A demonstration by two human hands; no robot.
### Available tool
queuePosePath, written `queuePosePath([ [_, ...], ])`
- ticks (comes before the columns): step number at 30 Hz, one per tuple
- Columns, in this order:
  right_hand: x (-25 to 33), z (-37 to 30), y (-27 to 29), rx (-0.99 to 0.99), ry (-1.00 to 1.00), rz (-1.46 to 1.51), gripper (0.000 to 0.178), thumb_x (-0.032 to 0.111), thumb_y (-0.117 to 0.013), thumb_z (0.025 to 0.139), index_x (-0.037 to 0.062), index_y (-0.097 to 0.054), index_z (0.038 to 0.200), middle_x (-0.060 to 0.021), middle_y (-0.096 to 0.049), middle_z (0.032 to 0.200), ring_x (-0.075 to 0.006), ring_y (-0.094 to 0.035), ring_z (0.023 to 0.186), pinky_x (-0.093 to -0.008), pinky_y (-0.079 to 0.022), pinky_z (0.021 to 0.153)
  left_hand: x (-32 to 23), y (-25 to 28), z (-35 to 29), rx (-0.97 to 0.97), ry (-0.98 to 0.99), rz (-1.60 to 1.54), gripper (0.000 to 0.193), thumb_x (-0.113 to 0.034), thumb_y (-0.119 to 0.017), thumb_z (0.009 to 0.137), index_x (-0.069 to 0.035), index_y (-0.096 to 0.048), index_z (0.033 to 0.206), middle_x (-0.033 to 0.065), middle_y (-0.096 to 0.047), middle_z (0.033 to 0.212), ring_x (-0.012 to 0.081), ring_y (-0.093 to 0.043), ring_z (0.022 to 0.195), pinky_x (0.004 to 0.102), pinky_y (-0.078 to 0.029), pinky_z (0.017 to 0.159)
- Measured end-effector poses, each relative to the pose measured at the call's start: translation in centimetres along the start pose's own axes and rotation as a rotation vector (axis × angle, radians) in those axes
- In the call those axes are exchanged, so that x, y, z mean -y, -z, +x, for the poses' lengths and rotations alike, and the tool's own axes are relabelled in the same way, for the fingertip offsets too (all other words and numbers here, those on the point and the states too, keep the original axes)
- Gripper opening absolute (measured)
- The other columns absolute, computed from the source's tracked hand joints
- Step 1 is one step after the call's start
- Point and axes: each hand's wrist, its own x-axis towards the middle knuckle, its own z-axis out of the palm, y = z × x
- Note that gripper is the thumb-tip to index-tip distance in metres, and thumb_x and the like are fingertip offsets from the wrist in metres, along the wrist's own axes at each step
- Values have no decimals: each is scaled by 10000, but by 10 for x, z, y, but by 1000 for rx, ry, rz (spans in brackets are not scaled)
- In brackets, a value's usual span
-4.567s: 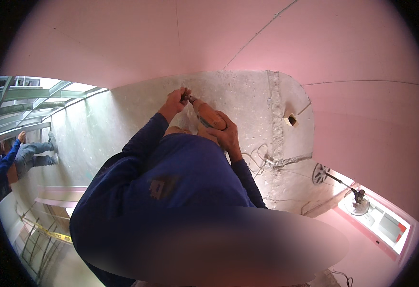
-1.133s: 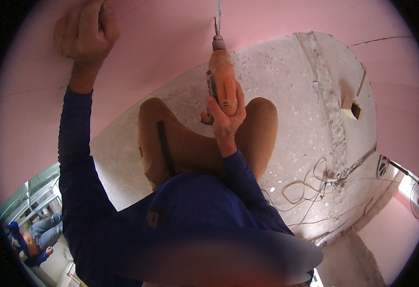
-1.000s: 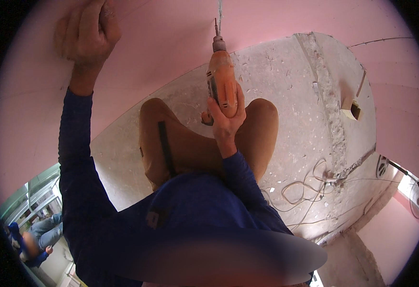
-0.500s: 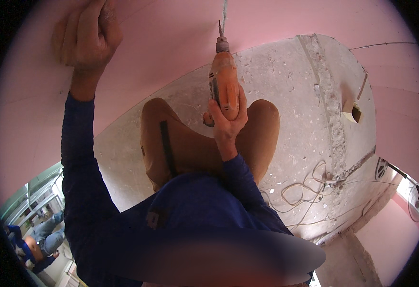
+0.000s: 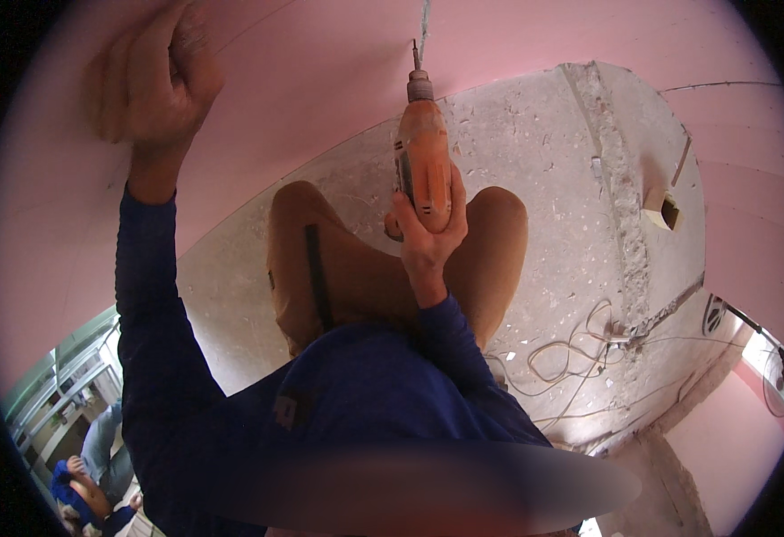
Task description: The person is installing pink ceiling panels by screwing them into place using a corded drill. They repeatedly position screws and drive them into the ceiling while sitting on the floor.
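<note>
An orange power drill (image 5: 425, 157) is gripped by my right hand (image 5: 432, 237), whose fingers wrap round its rear body and handle. A thin bit (image 5: 415, 55) in its chuck points away from me toward the pink wall board (image 5: 320, 98); whether the tip touches the board I cannot tell. Up at the left, my left hand (image 5: 154, 85) is held against or close to the same board. Its fingers are curled and pinched together, and what they hold, if anything, is hidden. A pale filled seam (image 5: 425, 22) runs along the board beyond the bit.
Loose cables (image 5: 571, 353) lie coiled on the dusty concrete floor (image 5: 517, 125) at the right. Beyond them are a rough channel (image 5: 620, 197) in the floor and a small open box (image 5: 665, 210). Another person (image 5: 92, 483) is at the lower left.
My left hand has shifted slightly left and down. The drill stays in my right hand, almost in the same place. At the lower left, the other person appears lower and farther right.
</note>
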Motion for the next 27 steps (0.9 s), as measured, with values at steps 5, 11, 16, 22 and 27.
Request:
queuePosePath([
  [5, 1, -1, 0, -7, -11, 0, 759, 84, -857, 828, -34, -543, 1509, -129, -677, 1331, -204, -674, 1147, -358, -553, 1025, 2, 1, -1, 19, 9, 10, 201, -289, -785, 987, -102, -834, 1041, 33, -838, 974, 172, -791, 833, 300, -589, 732],
  [11, 1, 2, 0, 3, 51, -92, 755, 174, -863, 852, 4, -546, 1517, -161, -696, 1352, -234, -703, 1188, -381, -559, 1064, 0, 4, -2, 53, 23, 44, 197, -279, -802, 974, -92, -836, 1024, 38, -839, 969, 184, -794, 847, 305, -586, 751],
  [16, 3, 1, -1, -20, 18, -64, 752, 99, -858, 809, -32, -565, 1489, -140, -693, 1314, -217, -673, 1176, -367, -532, 1060, 1, 5, -2, 55, 30, 30, 191, -279, -812, 964, -96, -840, 1012, 35, -839, 959, 178, -792, 845, 304, -577, 765],
  [22, 0, 2, -1, -12, 60, -110, 742, 197, -853, 861, 5, -551, 1511, -159, -714, 1319, -240, -728, 1146, -389, -569, 1061, -1, 6, -1, 61, 43, 24, 199, -282, -815, 964, -95, -840, 1025, 30, -838, 953, 164, -788, 845, 299, -567, 771],
  [27, -3, 2, 0, 0, 82, -123, 746, 214, -853, 862, 9, -551, 1513, -176, -715, 1324, -256, -742, 1142, -405, -582, 1054, -3, 5, 0, 49, 50, 0, 205, -284, -801, 981, -92, -841, 1039, 27, -839, 965, 161, -791, 862, 296, -567, 772],
])
